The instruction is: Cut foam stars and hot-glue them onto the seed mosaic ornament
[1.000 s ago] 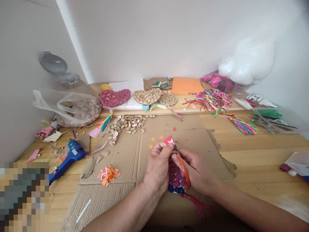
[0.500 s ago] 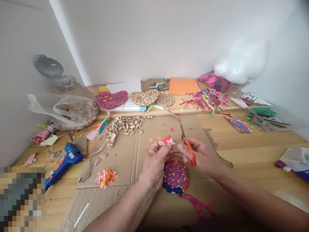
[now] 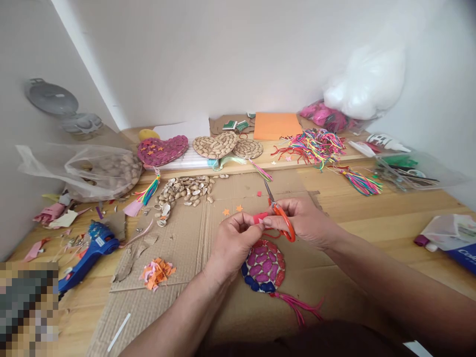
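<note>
My left hand (image 3: 235, 240) pinches a small piece of red paper (image 3: 259, 218) with a pink paper star against it, mostly covered by my fingers. My right hand (image 3: 303, 222) is closed around orange-handled scissors (image 3: 286, 225), whose blades point up and away from me. The right thumb and fingertips meet the paper beside the left fingers. Below the hands, on cardboard (image 3: 186, 307), lies a round ornament (image 3: 264, 267) of purple, red and blue painted peanut shells with a pink tassel (image 3: 297, 302). Orange paper stars (image 3: 239, 208) rest just beyond my left hand.
Peanut shells (image 3: 186, 188) and paper scraps (image 3: 158, 272) lie on the cardboard. A blue glue gun (image 3: 89, 253) is at left. Shell hearts (image 3: 162, 150), orange paper (image 3: 277, 126) and colourful cords (image 3: 316, 146) line the back; a plastic tray (image 3: 412, 171) stands right.
My right hand has come leftward with the scissors, and its fingertips now touch the paper at my left hand. The whole view has shifted slightly.
</note>
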Motion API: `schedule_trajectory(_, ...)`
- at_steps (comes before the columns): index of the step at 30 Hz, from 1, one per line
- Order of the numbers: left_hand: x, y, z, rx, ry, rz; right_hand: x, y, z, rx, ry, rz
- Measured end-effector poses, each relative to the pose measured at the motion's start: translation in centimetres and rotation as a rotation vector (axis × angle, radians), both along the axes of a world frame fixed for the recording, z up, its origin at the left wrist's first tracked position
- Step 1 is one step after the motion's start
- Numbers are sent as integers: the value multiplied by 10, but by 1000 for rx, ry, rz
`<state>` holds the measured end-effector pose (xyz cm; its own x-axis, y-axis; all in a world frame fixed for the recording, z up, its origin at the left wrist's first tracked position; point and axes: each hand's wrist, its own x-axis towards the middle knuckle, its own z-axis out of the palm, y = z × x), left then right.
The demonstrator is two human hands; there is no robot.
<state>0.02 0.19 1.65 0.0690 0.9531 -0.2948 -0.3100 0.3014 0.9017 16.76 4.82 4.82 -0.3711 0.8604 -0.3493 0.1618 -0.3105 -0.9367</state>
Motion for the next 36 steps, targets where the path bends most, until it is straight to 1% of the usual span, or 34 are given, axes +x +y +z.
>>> schedule_trajectory(5, 0, 1, -1, 10, 52, -1, 0, 0, -1, 12, 7, -6)
schedule_trajectory(7, 0, 2, 0, 12, 31, -3, -1, -1, -4, 18, 30, -24)
schedule_trajectory(10, 0, 3, 2, 0, -53, 4, -1, -1, -9, 23, 122, -57)
schedule_trajectory(13, 1, 4, 3, -9, -109, 32, -2, -1, -14, 23, 207, -128)
schedule_trajectory(15, 1, 4, 2, -25, -123, 49, -4, -2, -17, 20, 226, -182)
schedule_trajectory(21, 2, 1, 1, -3, -124, 51, -12, -8, -18, 0, 300, -265)
schedule_trajectory(25, 4, 0, 2, 18, -178, 52, -14, -11, -18, 14, 279, -289)
schedule_trajectory(30, 7, -1, 2, 2, -168, 70, -16, -13, -21, 28, 286, -306)
schedule_trajectory(36, 11, -3, 2, -7, -207, 128, -22, -19, -26, 61, 280, -353)
